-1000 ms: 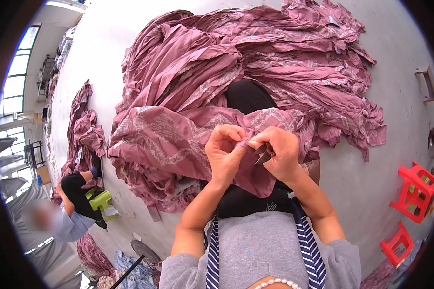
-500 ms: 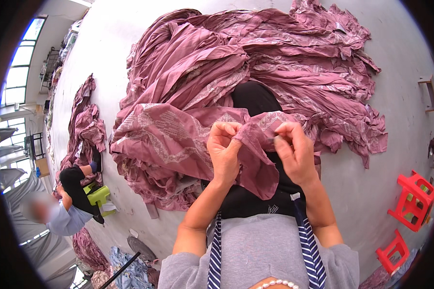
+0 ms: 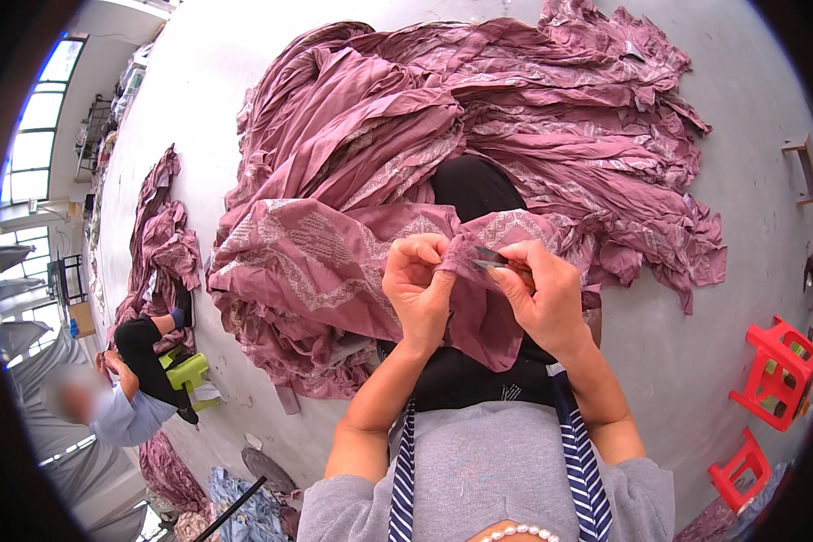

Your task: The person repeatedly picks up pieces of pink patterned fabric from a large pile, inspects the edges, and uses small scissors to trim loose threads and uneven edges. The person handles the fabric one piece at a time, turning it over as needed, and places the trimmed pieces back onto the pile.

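Observation:
Across my lap lies mauve-pink fabric [image 3: 490, 330] with a pale lace-like pattern. My left hand [image 3: 417, 291] is closed, pinching a gathered edge of it between thumb and fingers. Just to the right, my right hand [image 3: 551, 298] grips small dark thread snips [image 3: 488, 259]. Their two pointed blades are slightly apart and reach to the pinched edge; whether they touch it I cannot tell. The handle of the snips is mostly hidden in my fingers.
A large heap of the same fabric [image 3: 352, 135] spreads over the pale floor ahead. At the left a person [image 3: 135, 397] sits on a green stool [image 3: 188, 372] beside more fabric [image 3: 158, 253]. Red plastic stools [image 3: 777, 375] stand at the right.
My right hand has turned and moved slightly down, and the blades of the snips now show, pointing at the pinched edge. My left hand keeps its pinch on the fabric.

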A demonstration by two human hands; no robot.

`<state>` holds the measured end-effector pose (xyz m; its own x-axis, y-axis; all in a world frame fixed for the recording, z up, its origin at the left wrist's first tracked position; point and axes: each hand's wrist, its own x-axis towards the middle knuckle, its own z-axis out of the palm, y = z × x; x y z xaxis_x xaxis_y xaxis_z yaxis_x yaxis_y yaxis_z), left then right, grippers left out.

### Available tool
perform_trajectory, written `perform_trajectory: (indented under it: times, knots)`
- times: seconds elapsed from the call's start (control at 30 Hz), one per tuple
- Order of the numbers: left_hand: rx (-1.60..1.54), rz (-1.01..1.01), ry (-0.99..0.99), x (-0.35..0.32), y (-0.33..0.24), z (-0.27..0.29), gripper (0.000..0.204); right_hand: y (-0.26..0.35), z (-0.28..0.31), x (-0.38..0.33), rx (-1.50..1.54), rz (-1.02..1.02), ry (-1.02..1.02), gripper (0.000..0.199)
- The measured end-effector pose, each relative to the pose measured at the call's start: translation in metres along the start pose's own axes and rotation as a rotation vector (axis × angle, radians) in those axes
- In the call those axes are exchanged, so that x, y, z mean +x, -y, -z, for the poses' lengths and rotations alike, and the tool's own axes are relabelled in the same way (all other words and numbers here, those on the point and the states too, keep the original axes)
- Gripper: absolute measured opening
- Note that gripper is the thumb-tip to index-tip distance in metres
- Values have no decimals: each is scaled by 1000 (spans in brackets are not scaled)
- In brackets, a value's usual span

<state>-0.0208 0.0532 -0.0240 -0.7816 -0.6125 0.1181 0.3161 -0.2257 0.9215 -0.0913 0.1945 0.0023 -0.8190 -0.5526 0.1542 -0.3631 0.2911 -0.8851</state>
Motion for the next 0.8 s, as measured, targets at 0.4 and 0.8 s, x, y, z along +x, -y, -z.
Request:
perform_trajectory:
  times: [0.4, 0.8]
  knots:
    - [-57, 23, 13, 0, -2, -2, 24, -11, -16, 4, 137, 10, -92, 21]
    - [4, 49, 55, -2, 1, 0, 23, -5, -13, 11, -6, 122, -72, 23]
